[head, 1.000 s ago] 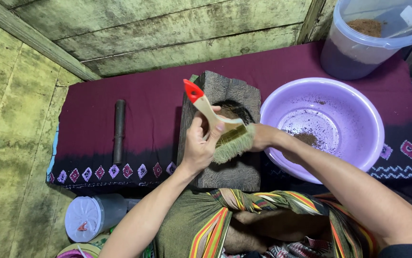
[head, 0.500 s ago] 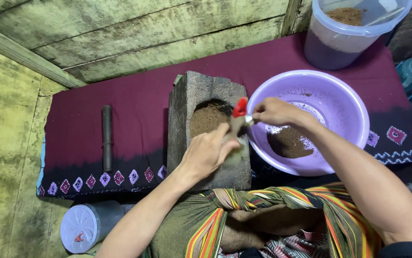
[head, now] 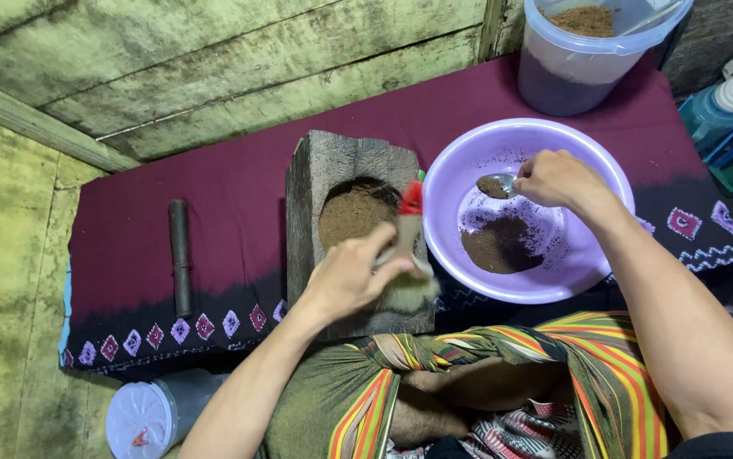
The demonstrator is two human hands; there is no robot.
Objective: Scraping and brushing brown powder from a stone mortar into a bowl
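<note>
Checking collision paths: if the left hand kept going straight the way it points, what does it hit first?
Likely the brown powder in the hollow of the stone grinding block. The left hand, gripping a red-handled brush, points up-frame over that hollow. Its height above the block is unclear.

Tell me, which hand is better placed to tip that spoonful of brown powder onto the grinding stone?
Probably the right hand. It holds the loaded spoon over the purple bowl, right beside the grinding stone. The left hand is busy holding a brush at the stone's near edge.

Red-handled brush [head: 409, 246] tilted over the stone; spoon [head: 495, 184] holds brown powder.
</note>
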